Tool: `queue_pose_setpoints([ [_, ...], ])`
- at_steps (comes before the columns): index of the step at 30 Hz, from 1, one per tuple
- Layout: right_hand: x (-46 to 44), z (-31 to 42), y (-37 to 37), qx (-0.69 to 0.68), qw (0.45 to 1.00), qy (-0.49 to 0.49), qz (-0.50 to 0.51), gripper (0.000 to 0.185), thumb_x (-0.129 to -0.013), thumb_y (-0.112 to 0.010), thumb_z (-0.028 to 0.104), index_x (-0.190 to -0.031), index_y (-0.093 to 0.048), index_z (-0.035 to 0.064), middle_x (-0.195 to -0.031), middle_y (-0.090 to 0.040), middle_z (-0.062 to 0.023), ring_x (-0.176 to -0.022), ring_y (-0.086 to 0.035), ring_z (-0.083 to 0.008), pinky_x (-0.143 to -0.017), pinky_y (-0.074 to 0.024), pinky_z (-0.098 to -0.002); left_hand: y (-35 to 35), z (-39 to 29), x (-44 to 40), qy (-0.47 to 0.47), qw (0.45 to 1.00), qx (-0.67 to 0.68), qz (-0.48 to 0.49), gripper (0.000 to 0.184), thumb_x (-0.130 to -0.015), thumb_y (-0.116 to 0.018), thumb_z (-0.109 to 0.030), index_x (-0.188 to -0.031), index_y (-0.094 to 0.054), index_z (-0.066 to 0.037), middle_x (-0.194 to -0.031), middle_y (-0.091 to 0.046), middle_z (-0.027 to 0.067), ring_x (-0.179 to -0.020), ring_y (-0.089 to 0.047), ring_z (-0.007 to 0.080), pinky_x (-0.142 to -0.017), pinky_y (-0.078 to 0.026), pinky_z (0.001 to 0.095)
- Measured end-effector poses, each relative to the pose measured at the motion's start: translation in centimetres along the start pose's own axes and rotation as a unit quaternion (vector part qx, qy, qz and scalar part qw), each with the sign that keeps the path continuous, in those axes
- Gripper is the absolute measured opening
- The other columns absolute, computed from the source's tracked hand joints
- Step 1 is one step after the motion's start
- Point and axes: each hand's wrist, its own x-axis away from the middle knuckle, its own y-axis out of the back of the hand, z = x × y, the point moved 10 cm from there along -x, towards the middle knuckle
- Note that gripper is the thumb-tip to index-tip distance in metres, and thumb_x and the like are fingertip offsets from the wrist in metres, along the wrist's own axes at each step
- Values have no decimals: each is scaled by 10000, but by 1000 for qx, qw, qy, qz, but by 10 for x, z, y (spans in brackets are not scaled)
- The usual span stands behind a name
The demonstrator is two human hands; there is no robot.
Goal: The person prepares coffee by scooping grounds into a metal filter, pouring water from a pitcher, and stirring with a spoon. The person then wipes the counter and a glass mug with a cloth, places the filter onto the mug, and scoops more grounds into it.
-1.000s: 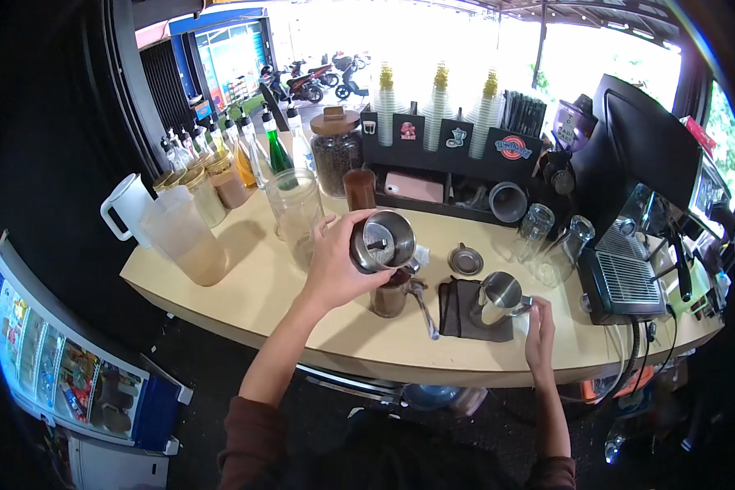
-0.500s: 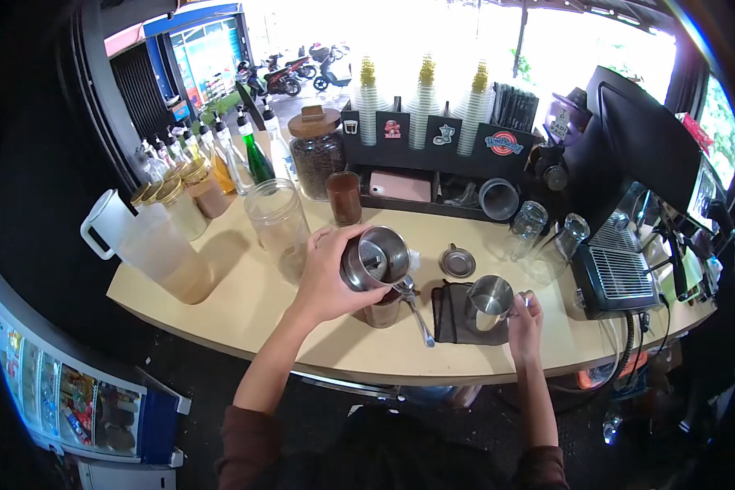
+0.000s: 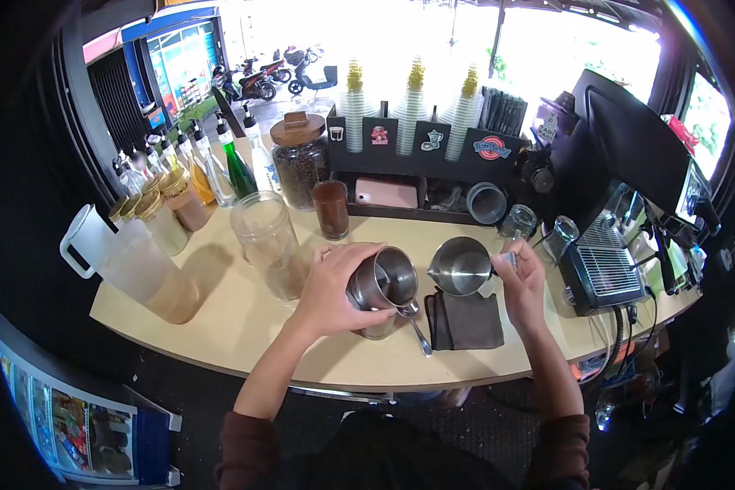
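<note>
Left hand (image 3: 327, 296) gripping metal mug (image 3: 397, 276); right hand (image 3: 523, 290) gripping metal pitcher (image 3: 459, 265) by handle, spout facing mug.

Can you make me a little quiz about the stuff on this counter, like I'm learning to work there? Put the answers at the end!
1. True or false: the left hand holds a metal cup, and the right hand holds a metal pitcher by its handle.
2. What lies inside the black rack?
a) a banana
b) a pink phone
c) a teddy bear
3. Fill in: the clear cups stand in ____ stacks.

Key: 1 true; 2 b; 3 three
</note>
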Motion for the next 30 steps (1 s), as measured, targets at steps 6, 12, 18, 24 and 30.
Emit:
queue_pose_setpoints([
  [6, -17, 6, -19, 19, 999, 17, 32, 233, -875, -622, 47, -782, -411, 79, -728, -434, 32, -690, -531, -56, -641, -548, -262, 0, 2, -1, 0, 1000, 1, 3, 801, -506, -836, -359, -1207, -548, -101, -1152, -596, 83, -1081, -542, 271, -989, -303, 414],
  [12, -25, 8, -30, 26, 999, 17, 42, 259, -860, -640, 41, -768, -401, 77, -721, -403, 42, -660, -473, -27, -621, -530, -233, 3, -1, -2, -16, 1000, -5, -3, 780, -523, -832, -355, -1206, -545, -110, -1144, -603, 76, -1061, -558, 258, -972, -312, 420],
  [18, -28, 9, -36, 109, 992, 28, 60, 258, -845, -657, 31, -760, -418, 79, -715, -409, 49, -654, -402, -4, -570, -386, -173, 4, -2, -2, -15, 1000, -1, 0, 781, -525, -834, -356, -1207, -544, -110, -1142, -603, 77, -1051, -562, 256, -966, -313, 421],
  [24, -32, 16, -45, 121, 989, 48, 69, 248, -845, -649, 24, -763, -421, 73, -714, -423, 47, -647, -401, -3, -570, -391, -178, 4, -2, -1, -18, 1000, 2, 0, 767, -543, -829, -345, -1213, -536, -116, -1138, -599, 71, -1045, -561, 255, -965, -306, 431],
  [30, -34, 20, -51, 109, 991, 25, 79, 252, -853, -638, 20, -765, -407, 67, -712, -430, 44, -644, -411, 0, -554, -426, -180, 4, 0, 0, -14, 1000, 10, 4, 760, -545, -827, -340, -1205, -532, -104, -1131, -598, 74, -1048, -555, 262, -960, -307, 427],
])
